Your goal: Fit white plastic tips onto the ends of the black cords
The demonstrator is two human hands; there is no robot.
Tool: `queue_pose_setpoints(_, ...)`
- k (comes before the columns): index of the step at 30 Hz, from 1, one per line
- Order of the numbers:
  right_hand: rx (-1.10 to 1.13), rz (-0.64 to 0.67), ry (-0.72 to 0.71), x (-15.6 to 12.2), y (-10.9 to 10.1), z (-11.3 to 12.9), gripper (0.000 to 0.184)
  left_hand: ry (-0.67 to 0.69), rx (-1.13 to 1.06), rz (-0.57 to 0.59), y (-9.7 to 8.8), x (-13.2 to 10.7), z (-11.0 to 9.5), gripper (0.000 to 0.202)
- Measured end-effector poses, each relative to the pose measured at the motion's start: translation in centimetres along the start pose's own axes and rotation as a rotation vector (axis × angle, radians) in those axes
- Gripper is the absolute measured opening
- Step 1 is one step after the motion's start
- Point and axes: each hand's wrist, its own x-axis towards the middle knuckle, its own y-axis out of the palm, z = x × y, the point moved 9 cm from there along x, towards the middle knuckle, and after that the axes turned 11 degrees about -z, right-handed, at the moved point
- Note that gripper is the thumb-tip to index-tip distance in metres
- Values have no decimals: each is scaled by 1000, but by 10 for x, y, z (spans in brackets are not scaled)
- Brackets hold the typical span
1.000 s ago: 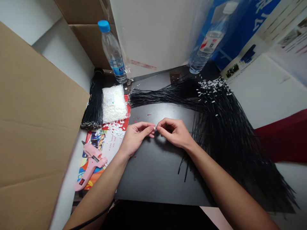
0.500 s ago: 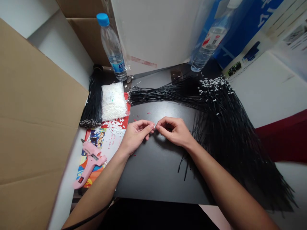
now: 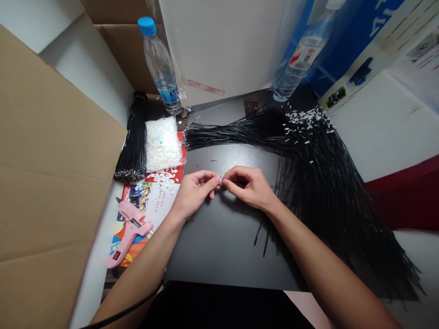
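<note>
My left hand (image 3: 195, 192) and my right hand (image 3: 248, 186) meet fingertip to fingertip above a black tabletop (image 3: 219, 246). Between them they pinch a tiny white piece (image 3: 220, 181), perhaps on a thin wire end, too small to tell. A large fan of black wires (image 3: 322, 196) with white tips (image 3: 305, 119) spreads just right of my right hand. Left of my left hand lie loose white bits (image 3: 164, 180) on a colourful printed sheet (image 3: 146, 214). Behind them are a bag of white pieces (image 3: 163, 144) and a black wire bundle (image 3: 134, 146).
A pink hot glue gun (image 3: 129, 233) lies near my left forearm, with a dark cord running along that arm. Water bottles (image 3: 161, 66) stand at the table's back edge, along with another (image 3: 303, 61). A cardboard sheet (image 3: 51, 160) rises along the left side.
The view has shifted slightly, and my hands stay pinched together in nearly the same place. The wires and other objects on the table have not visibly moved.
</note>
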Motion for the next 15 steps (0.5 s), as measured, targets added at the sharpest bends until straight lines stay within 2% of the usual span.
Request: queue_pose_setpoints(15, -101, -38, -156, 2, -4, 13, 14, 7, 2, 2, -1, 0, -1, 30)
